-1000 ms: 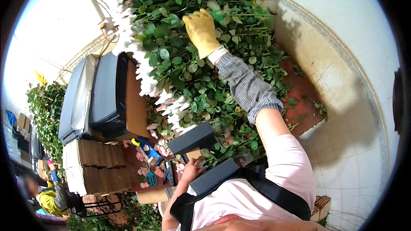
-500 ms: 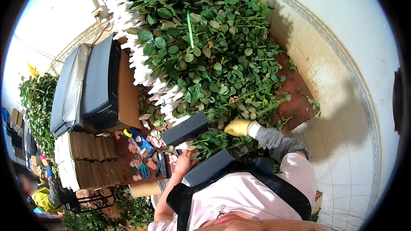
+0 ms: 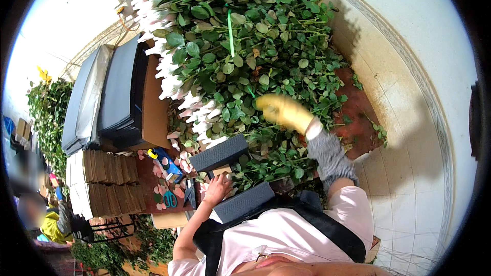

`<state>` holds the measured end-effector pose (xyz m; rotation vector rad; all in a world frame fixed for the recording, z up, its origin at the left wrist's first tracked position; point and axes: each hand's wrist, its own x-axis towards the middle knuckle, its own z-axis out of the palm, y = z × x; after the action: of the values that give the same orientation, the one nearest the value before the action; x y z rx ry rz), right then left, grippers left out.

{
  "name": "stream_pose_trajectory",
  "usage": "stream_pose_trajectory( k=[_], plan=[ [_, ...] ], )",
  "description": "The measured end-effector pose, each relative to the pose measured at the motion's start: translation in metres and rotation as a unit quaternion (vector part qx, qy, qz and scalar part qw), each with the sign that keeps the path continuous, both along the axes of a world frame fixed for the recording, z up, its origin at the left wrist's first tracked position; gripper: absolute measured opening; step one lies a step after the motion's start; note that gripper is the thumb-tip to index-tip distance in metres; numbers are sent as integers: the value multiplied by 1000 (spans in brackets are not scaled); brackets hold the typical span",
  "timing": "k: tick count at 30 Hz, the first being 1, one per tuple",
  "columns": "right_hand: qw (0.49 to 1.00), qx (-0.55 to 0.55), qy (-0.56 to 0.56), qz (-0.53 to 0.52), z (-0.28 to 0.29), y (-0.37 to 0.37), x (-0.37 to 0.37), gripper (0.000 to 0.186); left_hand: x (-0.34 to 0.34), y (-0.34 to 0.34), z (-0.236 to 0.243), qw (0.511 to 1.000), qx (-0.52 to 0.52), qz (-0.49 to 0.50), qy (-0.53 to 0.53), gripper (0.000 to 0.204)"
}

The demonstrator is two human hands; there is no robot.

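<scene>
My bare left hand [image 3: 219,188] rests between two dark grey ribbed blocks, its fingers curled at a brown cardboard piece [image 3: 222,169] and something pale. What the fingers grip is partly hidden. Leafy green stems [image 3: 271,167] lie in the gap between the far block [image 3: 220,152] and the near block [image 3: 245,202]. My right hand [image 3: 286,112], in a yellow glove with a grey striped sleeve above it, is over the big pile of leafy flower stems [image 3: 266,46]. Motion smears its fingers. White-wrapped flower heads [image 3: 171,76] line the pile's left side.
Left of the pile stand stacked dark grey sheets [image 3: 120,87] and brown cardboard stacks [image 3: 110,181]. Teal-handled scissors [image 3: 170,199], a blue box [image 3: 171,167] and loose pink petals [image 3: 157,176] lie on the red table. Another person [image 3: 53,225] is at far left.
My right hand has risen from the stems by the blocks, moving away from me over the pile. The left hand stays between the blocks, shifted slightly.
</scene>
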<state>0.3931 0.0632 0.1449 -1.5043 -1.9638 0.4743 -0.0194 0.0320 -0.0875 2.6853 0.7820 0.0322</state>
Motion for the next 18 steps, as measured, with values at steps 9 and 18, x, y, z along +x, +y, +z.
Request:
stream_pose_trajectory(
  k=[9,18],
  plan=[
    [884,66,-381,-262,119,211,21,35,9,5,4,998,-51,37,28,40],
    [744,512,-233,-361,161,169,70,16,7,-12,-2,974,-75,154,-149,35]
  ],
)
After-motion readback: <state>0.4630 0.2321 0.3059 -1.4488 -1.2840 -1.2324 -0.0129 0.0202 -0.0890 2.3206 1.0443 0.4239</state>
